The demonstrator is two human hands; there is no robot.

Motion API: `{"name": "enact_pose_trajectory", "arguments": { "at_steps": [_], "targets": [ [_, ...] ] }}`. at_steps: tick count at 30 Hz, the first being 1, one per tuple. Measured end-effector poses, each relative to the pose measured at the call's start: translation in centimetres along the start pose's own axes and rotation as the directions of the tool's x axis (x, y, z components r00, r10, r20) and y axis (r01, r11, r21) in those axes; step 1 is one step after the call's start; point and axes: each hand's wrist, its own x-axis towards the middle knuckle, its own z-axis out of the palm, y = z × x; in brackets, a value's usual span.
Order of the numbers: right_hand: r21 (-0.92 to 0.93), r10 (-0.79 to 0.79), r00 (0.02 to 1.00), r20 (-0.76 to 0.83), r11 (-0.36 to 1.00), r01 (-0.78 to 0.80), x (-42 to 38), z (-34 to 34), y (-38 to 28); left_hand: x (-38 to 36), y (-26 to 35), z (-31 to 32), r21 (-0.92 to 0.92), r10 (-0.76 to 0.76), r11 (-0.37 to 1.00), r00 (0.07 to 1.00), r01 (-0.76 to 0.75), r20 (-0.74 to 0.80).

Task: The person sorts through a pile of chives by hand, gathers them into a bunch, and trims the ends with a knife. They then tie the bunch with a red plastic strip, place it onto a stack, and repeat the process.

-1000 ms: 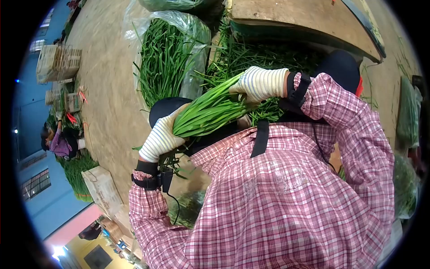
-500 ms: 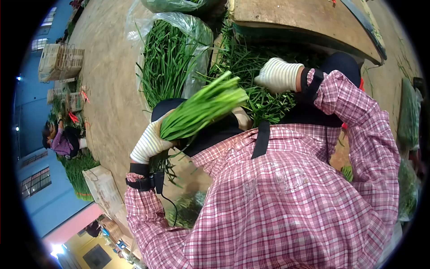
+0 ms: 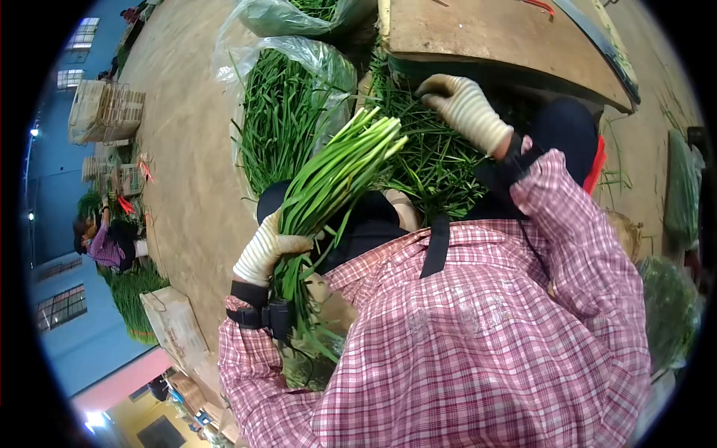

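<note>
My left hand (image 3: 267, 249), in a white knitted glove, is closed around a bunch of garlic chives (image 3: 340, 168). The pale cut ends point up and to the right, while the leaves hang below my fist beside the wrist strap. My right hand (image 3: 455, 104), gloved too, hovers over a loose heap of green leaves (image 3: 441, 160) near the edge of a wooden board. Its fingers are bent with the thumb apart, and nothing shows between them. Beside the heap, a clear plastic bag (image 3: 340, 75) holds many upright chives (image 3: 276, 112).
A wooden board (image 3: 493, 37) stands beyond the heap. Another filled bag (image 3: 314, 22) is at the top. Crates (image 3: 104, 112), a bundle of greens (image 3: 134, 299) and another person (image 3: 108, 243) are at the left. Wrapped greens (image 3: 680, 194) lie at the right.
The bunch in my left hand has tipped more upright, its stalks fanning out. My right hand has shifted slightly up and its fingers have loosened from a fist.
</note>
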Motion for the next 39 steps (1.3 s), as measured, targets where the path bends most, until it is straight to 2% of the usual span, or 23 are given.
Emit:
{"name": "enact_pose_trajectory", "arguments": {
  "at_steps": [2,3,4,6,9,12,16,17,20,21,22,24,26,28,29,30,31,32,34,36,37,38,39],
  "targets": [
    [0.157,-0.46,0.885,-0.078,0.87,0.466,-2.6,2.4,-2.5,0.3,0.3,-0.3,-0.03,-0.113,0.993,0.993,0.115,0.046],
    [0.031,-0.527,0.849,-0.047,0.848,0.529,-3.9,2.6,-4.1,0.3,0.2,-0.2,-0.055,-0.121,0.991,0.991,0.124,0.049],
    [-0.094,-0.587,0.809,-0.005,0.806,0.585,-4.9,2.8,-5.6,0.5,0.1,-0.1,-0.081,-0.128,0.988,0.99,0.131,0.051],
    [-0.09,-0.678,0.735,-0.011,0.733,0.675,-5.2,4.2,-6.4,0.4,0.3,0.4,-0.111,-0.135,0.984,0.99,0.14,0.048],
    [-0.186,-0.78,0.603,0.169,0.576,0.796,-4.9,4.6,-7.0,0.2,0.6,1.7,-0.135,-0.114,0.984,0.993,0.117,0.025],
    [-0.272,-0.774,0.581,0.254,0.519,0.81,-4.6,5.3,-6.9,0.4,-0.1,1.7,-0.132,-0.079,0.988,0.996,0.082,0.034],
    [-0.018,-0.724,0.666,0.181,0.675,0.738,-4.6,5.7,-7.0,0.7,-0.7,1.5,-0.106,-0.06,0.992,0.994,0.07,0.095],
    [-0.022,-0.725,0.664,0.182,0.672,0.74,-4.6,5.7,-7.1,0.7,-0.7,1.8,-0.118,-0.051,0.991,0.995,0.061,0.082],
    [0.286,-0.605,0.766,0.219,0.79,0.543,-5.6,5.2,-8.5,1.2,-1.2,2.0,-0.161,-0.034,0.986,0.995,0.049,0.096],
    [0.404,-0.531,0.783,0.324,0.826,0.394,-6.1,4.6,-9.8,1.5,-1.5,2.2,-0.168,-0.031,0.985,0.996,0.044,0.081],
    [0.399,-0.53,0.786,0.317,0.827,0.397,-6.1,3.6,-10.6,1.6,-1.5,2.2,-0.173,-0.026,0.984,0.998,0.037,0.066],
    [0.712,-0.383,0.788,0.482,0.695,-0.098,-5.8,1.4,-11.3,1.6,-1.6,2.2,-0.136,0.004,0.991,0.998,0.003,0.055],
    [0.813,-0.472,0.757,0.451,0.568,-0.129,-5.2,-2.8,-9.7,1.2,-1.7,1.8,-0.158,-0.011,0.987,1.0,0.014,0.019],
    [0.339,-0.238,0.819,0.521,0.939,0.057,-3.2,-5.5,-6.2,1.0,-2.2,1.5,-0.174,-0.004,0.985,1.0,0.006,0.012],
    [-0.023,-0.208,0.909,0.361,0.973,0.231,-2.5,-4.8,-5.1,0.9,-2.1,1.6,-0.173,-0.002,0.985,1.0,-0.001,-0.018],
    [-0.406,-0.241,0.955,0.175,0.866,0.293,-2.1,-3.8,-4.0,0.9,-1.8,1.7,-0.165,0.002,0.986,0.999,-0.009,-0.044],
    [-0.192,-0.224,0.971,0.087,0.952,0.237,-2.1,-2.1,-4.1,1.2,-1.8,1.8,-0.189,0.01,0.982,0.999,-0.018,-0.042],
    [0.195,0.087,0.98,0.181,0.973,-0.122,-2.4,-0.9,-5.5,1.2,-1.6,2.1,-0.183,0.02,0.983,0.999,-0.026,-0.034],
    [0.088,-0.052,0.997,0.052,0.995,0.047,-1.8,2.4,-4.6,1.1,-1.0,2.5,-0.165,0.025,0.986,0.999,-0.031,-0.037],
    [0.195,0.097,0.993,0.062,0.975,-0.108,-1.3,4.2,-5.2,1.0,-0.6,2.6,-0.22,0.027,0.975,0.999,-0.032,-0.023],
    [0.275,0.055,0.998,0.032,0.959,-0.062,-1.4,4.6,-5.6,0.9,-0.5,2.7,-0.178,0.03,0.983,0.999,-0.035,-0.029],
    [0.421,0.189,0.944,0.27,0.859,-0.292,-1.6,4.3,-5.6,0.9,-0.4,2.7,-0.138,0.031,0.99,0.999,-0.035,-0.034],
    [0.44,-0.024,0.961,0.277,0.892,-0.105,-1.7,4.4,-4.9,0.9,-0.5,2.8,-0.156,0.022,0.987,0.999,-0.028,-0.042]
  ]
}}
